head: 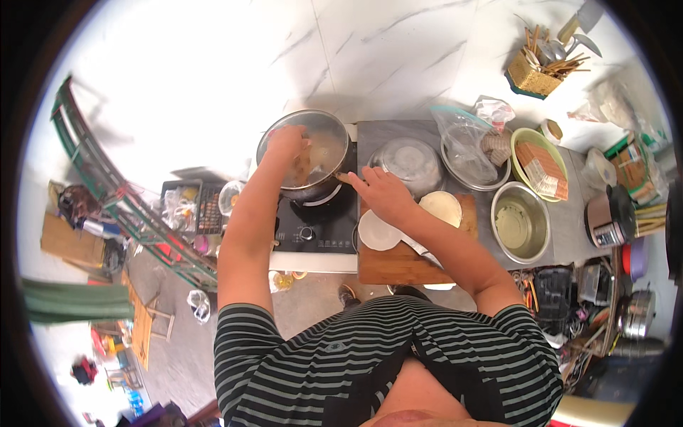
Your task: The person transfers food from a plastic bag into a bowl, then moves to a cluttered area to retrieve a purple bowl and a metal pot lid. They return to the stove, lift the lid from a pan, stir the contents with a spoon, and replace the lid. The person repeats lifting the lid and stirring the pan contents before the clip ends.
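A deep pot (344, 147) stands on a black induction cooktop (320, 221), with cloudy liquid and some brownish thing in it. My left hand (290, 143) reaches into the pot's upper left part; its fingertips are partly hidden, so what they touch is unclear. At the pot's lower right, my right hand (376, 187) is beside the end of the pot's wooden handle (346, 178), with fingers spread; whether it grips the handle cannot be told. Under my right forearm, a white dish (378, 232), a knife (421, 250) and a bowl of pale contents (442, 207) rest on a wooden cutting board (400, 269).
An upturned metal basin (408, 160) lies right of the pot. Farther right are a metal bowl with a plastic bag (464, 144), a green basin (560, 155) and a steel bowl of liquid (517, 224). A utensil basket (533, 74) hangs on the wall. A green metal rack (133, 208) stands left.
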A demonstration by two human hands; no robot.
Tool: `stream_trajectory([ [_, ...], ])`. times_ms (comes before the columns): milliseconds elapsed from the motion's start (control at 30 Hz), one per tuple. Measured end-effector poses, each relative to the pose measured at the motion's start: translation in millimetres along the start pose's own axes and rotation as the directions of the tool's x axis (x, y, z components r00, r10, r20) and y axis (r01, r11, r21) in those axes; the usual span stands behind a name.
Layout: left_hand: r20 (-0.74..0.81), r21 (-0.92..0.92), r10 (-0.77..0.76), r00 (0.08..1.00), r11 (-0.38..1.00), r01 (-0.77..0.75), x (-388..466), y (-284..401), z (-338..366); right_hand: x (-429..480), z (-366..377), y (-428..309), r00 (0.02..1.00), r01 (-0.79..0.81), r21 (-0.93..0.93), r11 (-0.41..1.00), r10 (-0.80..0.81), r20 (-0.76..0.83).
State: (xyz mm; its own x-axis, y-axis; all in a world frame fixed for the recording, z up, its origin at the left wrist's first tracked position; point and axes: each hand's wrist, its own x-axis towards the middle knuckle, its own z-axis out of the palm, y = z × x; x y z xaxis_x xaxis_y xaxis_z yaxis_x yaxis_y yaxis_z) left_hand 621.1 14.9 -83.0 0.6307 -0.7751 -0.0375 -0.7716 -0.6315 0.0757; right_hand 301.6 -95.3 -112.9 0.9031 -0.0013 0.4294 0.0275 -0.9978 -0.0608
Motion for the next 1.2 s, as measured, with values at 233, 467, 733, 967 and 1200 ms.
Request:
stream_trajectory([
  [233, -0.099, -0.228, 0.119, 0.988, 0.964, -0.138, 12.2, -47.9, -24.8, 28.4, 20.4, -7.0, 0.998, 0.024, -0.126, 0.992, -0.031, -0.048],
  [467, -0.248, -0.955, -0.342, 0.906, 0.244, -0.169, -58.5, -168.5, -96.0, 84.0, -6.9, 1.0, 0.981, -0.193, -0.130, 0.972, 0.196, 0.005],
  [733, -0.027, -0.673, -0.701, 0.713, -0.514, -0.532, -188.7, -270.4, -23.0, 188.0, 24.3, 31.3, 0.913, -0.217, -0.282, 0.935, 0.296, 0.280],
  [967, -0.174, -0.300, -0.570, 0.803, -0.746, -0.595, -303.2, -302.6, 80.7, 238.9, 6.3, 10.9, 0.818, -0.183, -0.037, 0.982, 0.173, 0.548],
  [1200, 0.005, -0.493, -0.773, 0.634, -0.554, -0.671, -365.6, -276.6, 101.6, 264.2, -40.3, 37.0, 0.788, -0.025, -0.239, 0.971, 0.167, 0.593],
])
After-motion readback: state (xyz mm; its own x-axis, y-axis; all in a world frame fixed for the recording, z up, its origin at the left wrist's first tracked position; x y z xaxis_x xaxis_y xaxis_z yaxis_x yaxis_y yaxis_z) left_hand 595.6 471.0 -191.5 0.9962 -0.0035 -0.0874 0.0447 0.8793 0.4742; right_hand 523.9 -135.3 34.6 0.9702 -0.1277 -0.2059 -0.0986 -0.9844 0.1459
